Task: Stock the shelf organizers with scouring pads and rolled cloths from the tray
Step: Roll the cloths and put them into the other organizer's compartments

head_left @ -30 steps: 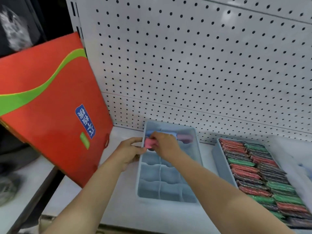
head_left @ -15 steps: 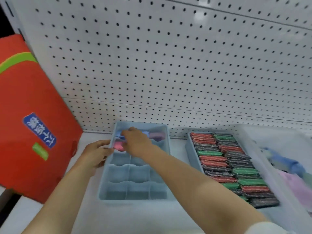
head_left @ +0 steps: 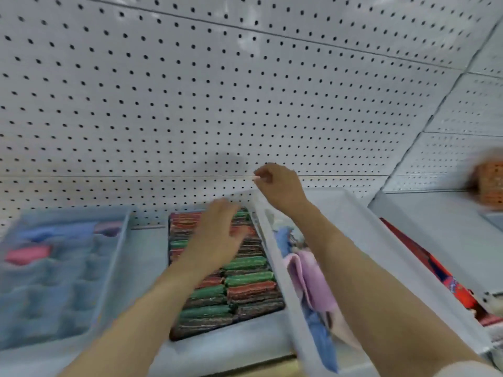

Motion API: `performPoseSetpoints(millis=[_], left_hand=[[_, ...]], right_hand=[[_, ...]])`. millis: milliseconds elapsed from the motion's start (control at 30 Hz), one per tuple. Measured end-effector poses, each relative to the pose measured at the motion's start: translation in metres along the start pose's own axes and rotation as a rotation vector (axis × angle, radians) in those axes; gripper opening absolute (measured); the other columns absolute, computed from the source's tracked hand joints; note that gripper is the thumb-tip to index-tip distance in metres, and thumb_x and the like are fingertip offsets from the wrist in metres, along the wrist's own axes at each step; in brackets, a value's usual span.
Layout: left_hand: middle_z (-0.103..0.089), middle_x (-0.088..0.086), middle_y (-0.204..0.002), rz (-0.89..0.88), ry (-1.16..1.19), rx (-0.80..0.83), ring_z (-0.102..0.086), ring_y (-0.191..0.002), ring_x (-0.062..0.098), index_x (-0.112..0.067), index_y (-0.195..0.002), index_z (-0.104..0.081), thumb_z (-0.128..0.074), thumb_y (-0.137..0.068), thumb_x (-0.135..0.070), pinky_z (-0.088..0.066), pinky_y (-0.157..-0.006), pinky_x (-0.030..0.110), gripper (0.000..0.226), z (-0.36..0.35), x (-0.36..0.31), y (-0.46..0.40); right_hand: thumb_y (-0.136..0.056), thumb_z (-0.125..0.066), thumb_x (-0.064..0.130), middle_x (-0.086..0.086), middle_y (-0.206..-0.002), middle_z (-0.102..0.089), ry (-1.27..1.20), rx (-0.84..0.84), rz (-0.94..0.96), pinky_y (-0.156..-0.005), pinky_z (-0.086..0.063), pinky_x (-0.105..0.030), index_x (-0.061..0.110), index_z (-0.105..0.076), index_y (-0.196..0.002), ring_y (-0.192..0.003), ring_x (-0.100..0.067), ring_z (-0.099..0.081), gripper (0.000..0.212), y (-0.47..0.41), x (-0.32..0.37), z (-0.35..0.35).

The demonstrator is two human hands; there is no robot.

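A pale blue divided organizer (head_left: 81, 303) stands at the left. It holds a pink rolled cloth (head_left: 28, 253), a blue roll (head_left: 54, 231) and a mauve roll (head_left: 109, 227). In the middle, a second organizer is packed with green, red and dark scouring pads (head_left: 245, 284). The white tray (head_left: 381, 240) at the right holds a loose pink cloth (head_left: 310, 281) and a blue cloth (head_left: 318, 330). My left hand (head_left: 217, 235) hovers blurred over the pads with fingers spread and nothing in it. My right hand (head_left: 277, 186) hangs above the tray's far end, fingers loosely curled and holding nothing.
White pegboard (head_left: 217, 104) backs the shelf. A red package (head_left: 435, 270) lies just right of the tray. An orange basket (head_left: 490, 183) sits on the neighbouring shelf at the far right. The shelf's front edge runs along the bottom of the view.
The view has swung right. My right hand let go of the pink roll, which stays in the blue organizer, and moved over the tray. My left hand left the organizer's rim and is now over the pads.
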State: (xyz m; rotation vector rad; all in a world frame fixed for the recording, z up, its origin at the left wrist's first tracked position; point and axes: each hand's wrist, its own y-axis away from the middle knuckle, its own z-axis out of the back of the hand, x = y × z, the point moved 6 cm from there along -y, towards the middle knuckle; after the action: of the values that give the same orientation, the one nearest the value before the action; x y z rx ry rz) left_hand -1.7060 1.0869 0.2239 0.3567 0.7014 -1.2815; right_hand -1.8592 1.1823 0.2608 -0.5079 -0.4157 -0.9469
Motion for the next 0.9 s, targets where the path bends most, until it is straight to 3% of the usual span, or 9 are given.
performPoseSetpoints(millis=[133,233,333,400,467,567,700,800,900], left_hand=[[-0.004,0.000,-0.164,-0.012,-0.083,0.197,0.000,-0.153,0.022,-0.019,-0.154,-0.029,-0.044,-0.104,-0.029,-0.001,-0.119,0.027,0.053,-0.081,-0.052,-0.004],[0.011,-0.002,-0.164,0.021,-0.117,0.140,0.006,-0.153,0.022,-0.020,-0.152,-0.032,-0.041,-0.104,-0.018,0.000,-0.118,0.023,0.049,-0.105,-0.049,-0.007],[0.009,-0.013,-0.158,0.050,-0.029,0.072,0.009,-0.152,0.015,-0.018,-0.152,-0.031,-0.040,-0.104,-0.013,0.005,-0.115,0.018,0.049,-0.112,-0.048,-0.003],[0.005,-0.012,-0.160,0.059,0.028,0.037,0.008,-0.151,0.012,-0.017,-0.152,-0.032,-0.041,-0.104,-0.013,0.005,-0.115,0.017,0.049,-0.113,-0.049,0.000],[0.004,-0.016,-0.157,0.059,0.043,0.017,0.006,-0.151,0.012,-0.017,-0.151,-0.034,-0.042,-0.104,-0.012,0.003,-0.116,0.018,0.048,-0.112,-0.052,0.002],[0.004,-0.019,-0.154,0.105,0.003,0.071,0.004,-0.152,0.012,-0.016,-0.153,-0.028,-0.044,-0.104,-0.017,0.001,-0.118,0.020,0.052,-0.109,-0.051,0.005],[-0.030,-0.008,-0.158,0.242,0.088,-0.031,-0.025,-0.148,0.017,-0.023,-0.153,-0.029,-0.055,-0.098,-0.038,-0.025,-0.120,0.041,0.063,-0.076,-0.060,0.000],[-0.039,-0.005,-0.155,0.226,0.185,-0.245,-0.037,-0.141,0.014,-0.022,-0.152,-0.032,-0.064,-0.088,-0.050,-0.035,-0.114,0.041,0.077,-0.038,-0.085,-0.019],[-0.042,-0.010,-0.150,0.172,0.286,-0.314,-0.044,-0.134,0.010,-0.028,-0.150,-0.031,-0.076,-0.073,-0.058,-0.040,-0.107,0.033,0.095,-0.015,-0.121,-0.043]], right_hand=[[-0.086,-0.064,0.032,0.000,-0.107,-0.071,0.075,0.159,-0.211,-0.092,-0.049,-0.032,0.019,-0.072,-0.102,-0.105,-0.022,-0.064,0.022,0.011,-0.114,0.009],[-0.085,-0.069,0.035,0.000,-0.109,-0.071,0.012,0.246,-0.194,-0.091,-0.046,-0.026,0.019,-0.071,-0.109,-0.105,-0.018,-0.064,0.030,0.017,-0.144,-0.003],[-0.082,-0.072,0.043,0.003,-0.101,-0.069,-0.073,0.314,-0.125,-0.085,-0.047,-0.026,0.016,-0.067,-0.110,-0.093,-0.014,-0.063,0.039,0.011,-0.130,-0.023],[-0.084,-0.067,0.050,0.006,-0.076,-0.061,-0.046,0.335,-0.106,-0.068,-0.043,-0.027,0.019,-0.064,-0.086,-0.071,-0.013,-0.054,0.031,0.007,-0.116,-0.038],[-0.089,-0.062,0.042,0.006,-0.054,-0.045,-0.002,0.325,-0.057,-0.055,-0.033,-0.026,0.019,-0.046,-0.057,-0.058,-0.017,-0.046,0.042,0.007,-0.103,-0.047],[-0.086,-0.059,0.022,0.004,-0.050,-0.039,-0.070,0.265,-0.053,-0.059,-0.033,-0.027,0.019,-0.039,-0.051,-0.058,-0.020,-0.043,0.041,0.006,-0.096,-0.041],[-0.084,-0.060,0.019,-0.012,-0.062,-0.060,-0.429,0.134,-0.151,-0.065,-0.059,-0.038,0.000,-0.061,-0.069,-0.053,-0.022,-0.064,0.024,-0.008,-0.091,0.017],[-0.088,-0.065,0.007,-0.016,-0.085,-0.067,-0.761,0.117,-0.213,-0.057,-0.059,-0.030,0.008,-0.064,-0.090,-0.047,-0.014,-0.065,0.002,-0.013,-0.075,0.074],[-0.087,-0.064,0.004,-0.016,-0.093,-0.068,-0.816,0.107,-0.181,-0.057,-0.057,-0.027,0.014,-0.062,-0.111,-0.051,-0.017,-0.067,0.026,-0.007,-0.054,0.120]])
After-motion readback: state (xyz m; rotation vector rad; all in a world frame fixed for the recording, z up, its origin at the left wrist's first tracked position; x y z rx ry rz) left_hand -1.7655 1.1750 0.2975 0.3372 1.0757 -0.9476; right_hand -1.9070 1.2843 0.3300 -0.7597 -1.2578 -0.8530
